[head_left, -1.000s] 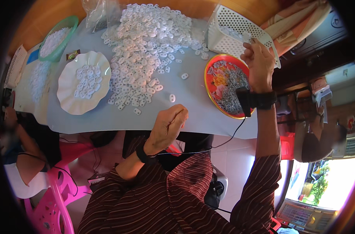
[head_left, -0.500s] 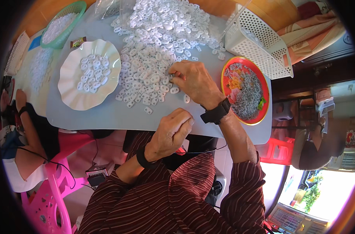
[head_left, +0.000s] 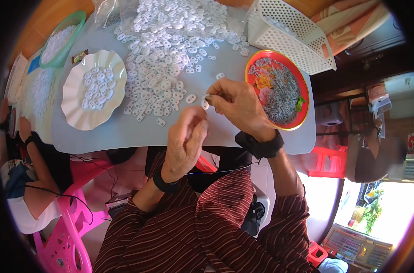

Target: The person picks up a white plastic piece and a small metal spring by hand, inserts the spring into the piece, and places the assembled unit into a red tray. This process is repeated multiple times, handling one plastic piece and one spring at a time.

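My right hand (head_left: 238, 108) is above the table, pinching a small white oval plastic piece with holes (head_left: 205, 104) between thumb and fingertips. Just left of it and nearer to me is my left hand (head_left: 185, 143), its fingers curled in and its thumb close to them; whatever it may hold is hidden. A large pile of the same white pieces (head_left: 157, 77) spreads over the grey table (head_left: 97, 142) beyond my left hand. Right of my right hand stands a red round tray (head_left: 303, 77) filled with small grey metal screws (head_left: 284, 100).
A cream scalloped plate (head_left: 70, 107) holds several white pieces at left. Behind it is a green basket (head_left: 75, 44). A white perforated basket (head_left: 307, 57) stands at the back right. At far left, another person's arm (head_left: 31, 148) rests near a second table. Pink chair (head_left: 70, 227) at lower left.
My right hand has drawn back from the pile toward me with a white piece in its fingertips. My left hand has risen toward it and its fingers have loosened. The view has shifted slightly.
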`<state>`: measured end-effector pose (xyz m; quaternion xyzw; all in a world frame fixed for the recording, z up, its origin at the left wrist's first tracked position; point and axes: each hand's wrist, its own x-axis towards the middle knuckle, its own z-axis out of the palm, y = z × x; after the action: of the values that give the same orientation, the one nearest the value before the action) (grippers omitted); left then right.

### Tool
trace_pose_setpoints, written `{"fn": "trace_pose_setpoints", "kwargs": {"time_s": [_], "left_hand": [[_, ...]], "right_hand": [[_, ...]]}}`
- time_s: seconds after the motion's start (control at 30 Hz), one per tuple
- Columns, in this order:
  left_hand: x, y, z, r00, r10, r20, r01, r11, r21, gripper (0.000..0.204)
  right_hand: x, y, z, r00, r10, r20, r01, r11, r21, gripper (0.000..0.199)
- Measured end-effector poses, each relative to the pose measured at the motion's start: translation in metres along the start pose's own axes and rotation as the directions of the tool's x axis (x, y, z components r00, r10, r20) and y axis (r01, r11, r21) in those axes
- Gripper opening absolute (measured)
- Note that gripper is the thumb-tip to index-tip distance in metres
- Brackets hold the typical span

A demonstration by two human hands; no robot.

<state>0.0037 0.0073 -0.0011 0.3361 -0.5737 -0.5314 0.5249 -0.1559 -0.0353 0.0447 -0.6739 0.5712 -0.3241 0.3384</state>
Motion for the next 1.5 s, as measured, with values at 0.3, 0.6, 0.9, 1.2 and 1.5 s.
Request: {"fn": "trace_pose_setpoints", "kwargs": {"time_s": [0.3, 0.6, 0.9, 1.2, 1.5], "left_hand": [[0.012, 0.008, 0.007, 0.981, -0.137, 0.134, 0.123, 0.987, 0.108, 0.021], [0.008, 0.003, 0.028, 0.987, -0.108, 0.116, 0.128, 0.975, -0.181, 0.021], [0.017, 0.006, 0.023, 0.924, -0.16, 0.348, 0.113, 0.982, 0.152, 0.017], [0.013, -0.002, 0.026, 0.945, -0.181, 0.273, 0.19, 0.982, -0.008, 0.02], [0.011, -0.006, 0.022, 0.95, -0.159, 0.268, 0.16, 0.987, 0.02, 0.019]], "right_hand": [[-0.042, -0.003, -0.019, 0.989, 0.076, 0.128, -0.107, 0.962, 0.25, 0.011], [-0.069, 0.014, 0.003, 0.964, 0.087, -0.252, 0.026, 0.909, 0.416, 0.006], [-0.081, 0.015, -0.017, 0.972, -0.077, -0.223, 0.097, 0.992, 0.082, 0.011], [-0.057, 0.035, -0.087, 0.942, -0.18, -0.284, 0.023, 0.877, -0.48, 0.008], [-0.028, 0.055, -0.103, 0.984, -0.036, -0.173, -0.064, 0.838, -0.542, 0.017]]}}
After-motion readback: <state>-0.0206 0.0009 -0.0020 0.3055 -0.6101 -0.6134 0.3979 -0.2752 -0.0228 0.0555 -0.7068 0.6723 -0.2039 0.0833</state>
